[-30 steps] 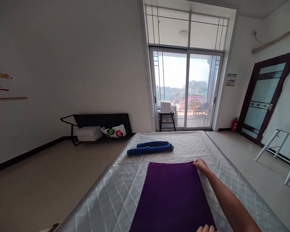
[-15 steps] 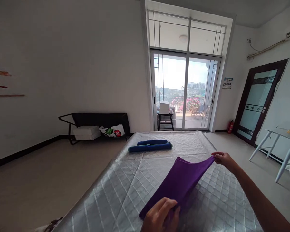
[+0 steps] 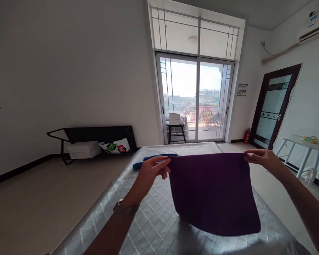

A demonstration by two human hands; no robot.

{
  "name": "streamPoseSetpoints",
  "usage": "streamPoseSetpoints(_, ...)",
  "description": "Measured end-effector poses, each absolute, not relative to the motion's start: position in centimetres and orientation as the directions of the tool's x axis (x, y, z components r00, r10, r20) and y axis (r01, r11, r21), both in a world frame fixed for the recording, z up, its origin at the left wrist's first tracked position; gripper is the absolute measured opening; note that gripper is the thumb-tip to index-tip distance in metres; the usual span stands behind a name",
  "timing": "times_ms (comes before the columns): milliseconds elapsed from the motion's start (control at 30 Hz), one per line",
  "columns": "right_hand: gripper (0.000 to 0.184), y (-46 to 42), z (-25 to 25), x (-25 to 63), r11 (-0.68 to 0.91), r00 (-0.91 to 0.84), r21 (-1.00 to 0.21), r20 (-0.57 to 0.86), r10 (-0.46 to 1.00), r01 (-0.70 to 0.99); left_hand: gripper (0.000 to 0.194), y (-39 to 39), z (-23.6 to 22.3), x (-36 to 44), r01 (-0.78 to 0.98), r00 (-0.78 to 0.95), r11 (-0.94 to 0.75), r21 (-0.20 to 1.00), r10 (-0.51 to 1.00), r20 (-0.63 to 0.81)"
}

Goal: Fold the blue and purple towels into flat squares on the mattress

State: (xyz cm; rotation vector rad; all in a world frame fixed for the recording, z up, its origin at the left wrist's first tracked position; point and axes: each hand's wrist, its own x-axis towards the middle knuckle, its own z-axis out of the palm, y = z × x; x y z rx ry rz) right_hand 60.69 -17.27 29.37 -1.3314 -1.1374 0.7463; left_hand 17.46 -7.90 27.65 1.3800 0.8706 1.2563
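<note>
A purple cloth (image 3: 214, 194) hangs spread out between my two hands, above a silvery quilted cover. My left hand (image 3: 154, 167) pinches its top left corner, and my right hand (image 3: 259, 158) pinches the top right corner. The cloth's lower edge hangs free and curves toward me. Behind my left hand lie rolled blue cloths (image 3: 138, 165) on the silver cover (image 3: 159, 209), partly hidden by that hand and the purple cloth.
A black bench-like frame (image 3: 98, 132) with a white box (image 3: 82, 150) and a printed bag (image 3: 115, 146) stands by the left wall. Ahead are sliding glass doors (image 3: 197, 102) and a dark stool (image 3: 177, 131). At right are a small white table (image 3: 305, 143) and a fire extinguisher (image 3: 246, 136).
Both hands have lifted the purple cloth off the cover, and it now hangs spread. My left hand rose from the near edge to the cloth's upper left corner. The view turned slightly right.
</note>
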Motion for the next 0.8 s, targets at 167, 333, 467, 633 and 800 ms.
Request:
streamPoseSetpoints(167,0.016,-9.9,27.9,62.2,0.117,0.365,-0.986,0.153,0.918,0.119,0.022,0.1,27.3,21.7,-0.213,0.217,-0.016,0.977,0.974,0.064)
streamPoseSetpoints(333,0.008,-0.7,27.7,63.0,0.205,0.511,-0.973,0.231,0.828,0.108,0.012,8.1,28.4,26.4,-0.360,0.124,-0.097,0.928,0.981,0.151)
streamPoseSetpoints(467,0.009,5.4,27.8,63.1,0.311,0.588,-0.943,0.317,0.744,0.115,0.016,13.4,28.9,28.3,-0.428,0.076,-0.180,0.886,0.969,0.233)
streamPoseSetpoints(633,0.019,9.6,23.9,63.8,0.346,0.622,-0.930,0.344,0.704,0.123,0.016,17.5,24.4,28.5,-0.428,0.056,-0.152,0.891,0.979,0.194)
streamPoseSetpoints(800,0.022,10.2,14.6,64.0,0.108,0.669,-0.986,0.167,0.724,0.129,0.018,17.1,14.6,29.0,-0.247,0.147,0.065,0.967,0.989,-0.029)
